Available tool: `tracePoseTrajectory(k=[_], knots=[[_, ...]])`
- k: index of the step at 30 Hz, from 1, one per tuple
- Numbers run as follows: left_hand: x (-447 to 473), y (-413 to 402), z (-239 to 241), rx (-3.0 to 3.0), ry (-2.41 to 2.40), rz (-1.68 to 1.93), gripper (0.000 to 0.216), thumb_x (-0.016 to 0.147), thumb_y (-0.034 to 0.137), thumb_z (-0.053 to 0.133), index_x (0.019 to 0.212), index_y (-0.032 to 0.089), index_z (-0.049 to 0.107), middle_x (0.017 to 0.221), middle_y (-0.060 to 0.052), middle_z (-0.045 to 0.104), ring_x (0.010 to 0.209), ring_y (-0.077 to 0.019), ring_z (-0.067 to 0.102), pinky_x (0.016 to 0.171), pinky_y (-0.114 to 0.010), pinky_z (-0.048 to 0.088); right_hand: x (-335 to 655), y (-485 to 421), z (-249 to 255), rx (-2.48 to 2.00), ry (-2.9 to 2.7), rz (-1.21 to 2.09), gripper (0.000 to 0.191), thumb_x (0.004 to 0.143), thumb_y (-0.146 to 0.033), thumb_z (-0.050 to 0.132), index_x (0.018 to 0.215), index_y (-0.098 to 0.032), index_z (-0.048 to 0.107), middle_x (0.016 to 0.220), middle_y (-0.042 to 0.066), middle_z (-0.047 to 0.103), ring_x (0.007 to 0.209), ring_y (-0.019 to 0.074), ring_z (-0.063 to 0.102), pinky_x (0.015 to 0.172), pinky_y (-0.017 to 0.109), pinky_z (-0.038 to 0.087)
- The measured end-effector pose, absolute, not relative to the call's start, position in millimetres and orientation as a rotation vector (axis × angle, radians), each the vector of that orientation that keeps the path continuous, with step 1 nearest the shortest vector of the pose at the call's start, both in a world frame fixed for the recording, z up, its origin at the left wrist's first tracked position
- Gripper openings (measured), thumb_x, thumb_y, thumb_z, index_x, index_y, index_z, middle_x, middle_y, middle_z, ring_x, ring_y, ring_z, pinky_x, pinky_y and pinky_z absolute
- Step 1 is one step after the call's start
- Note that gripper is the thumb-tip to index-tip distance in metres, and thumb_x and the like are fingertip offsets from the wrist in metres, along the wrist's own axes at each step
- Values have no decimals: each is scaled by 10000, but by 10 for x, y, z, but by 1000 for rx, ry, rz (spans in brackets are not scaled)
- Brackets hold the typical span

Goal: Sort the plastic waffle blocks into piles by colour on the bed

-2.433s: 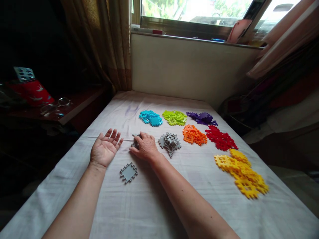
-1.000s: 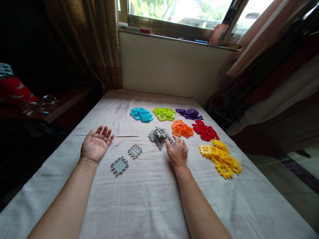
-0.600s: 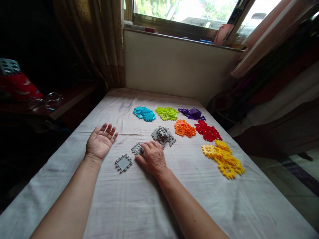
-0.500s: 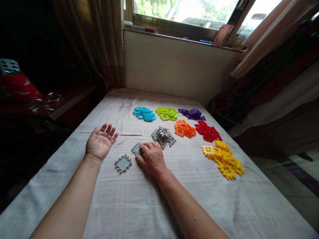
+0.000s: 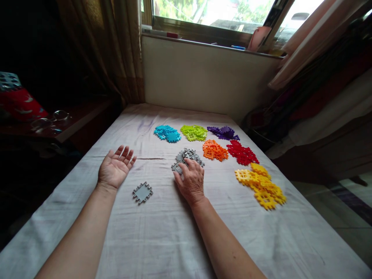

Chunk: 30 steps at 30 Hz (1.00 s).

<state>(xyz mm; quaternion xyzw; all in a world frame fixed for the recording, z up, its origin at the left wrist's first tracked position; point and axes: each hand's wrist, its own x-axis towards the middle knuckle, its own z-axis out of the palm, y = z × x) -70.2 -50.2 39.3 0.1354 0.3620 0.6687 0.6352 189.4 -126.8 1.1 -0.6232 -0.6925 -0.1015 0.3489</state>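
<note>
My left hand [image 5: 115, 167] rests palm up on the sheet, open, its fingers loosely spread and nothing in them. My right hand [image 5: 191, 179] has its fingers bent down over a grey interlocking tile [image 5: 177, 167] at the near edge of the grey tile pile [image 5: 190, 154]. Thumb and fingertips press on this tile, which is partly hidden by the hand. A single flat grey tile [image 5: 142, 193] with notched edges lies apart, between my two forearms.
Behind stand piles of blue tiles [image 5: 167, 133], lime green tiles [image 5: 194, 133] and purple tiles [image 5: 223, 133]. Orange tiles [image 5: 215, 150], red tiles [image 5: 242, 152] and yellow tiles [image 5: 261, 186] lie to the right. Eyeglasses [image 5: 50, 120] sit on a dark side table.
My right hand has moved right and away from me, bringing the grey tile with it against the grey pile. My left hand has stayed in place.
</note>
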Motion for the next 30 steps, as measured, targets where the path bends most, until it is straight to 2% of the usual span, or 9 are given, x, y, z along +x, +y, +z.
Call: tracePoseTrajectory(k=[2,7,12,14,22,30], knots=[[-695,-506,409,298,832,1524,287,965,362,458,960,181,680,1010,-82,737,969,-210,706,866,-415,584,1764,-1337,39,-1495,-1885,-184,240,889,-371,675,1075,-222,698,1234,97,669,1184,274,524,1004,418,363],[-691,-514,438,289,834,1522,296,972,344,433,952,183,680,974,-81,742,941,-211,710,825,-408,596,1372,-1514,97,-1292,-2180,67,515,803,-600,714,1156,-228,660,1223,82,674,1122,266,548,949,409,403],[-697,-512,435,293,838,1521,279,962,341,450,964,188,684,987,-84,742,944,-216,710,814,-408,600,1272,-1526,120,-1365,-2254,134,203,881,-360,674,1041,-235,678,1087,37,716,1003,225,573,871,377,398],[-692,-513,434,295,843,1524,282,961,339,449,963,184,684,992,-86,742,948,-216,709,816,-409,601,1298,-1504,113,-1353,-2230,119,154,883,-322,667,1007,-232,682,1050,26,722,976,215,577,866,370,392],[-695,-510,431,309,857,1525,254,941,345,487,970,189,685,1024,-87,737,963,-215,707,849,-410,595,1898,-1296,143,-1422,-1761,-162,189,900,-306,602,1055,-221,669,1088,64,707,1058,223,584,969,367,369],[-696,-511,418,317,862,1526,229,920,356,519,969,203,682,1033,-87,735,978,-220,702,880,-425,586,2525,-1281,-34,-1722,-1384,-330,170,861,-338,572,957,-213,635,960,81,672,958,270,571,888,385,386]])
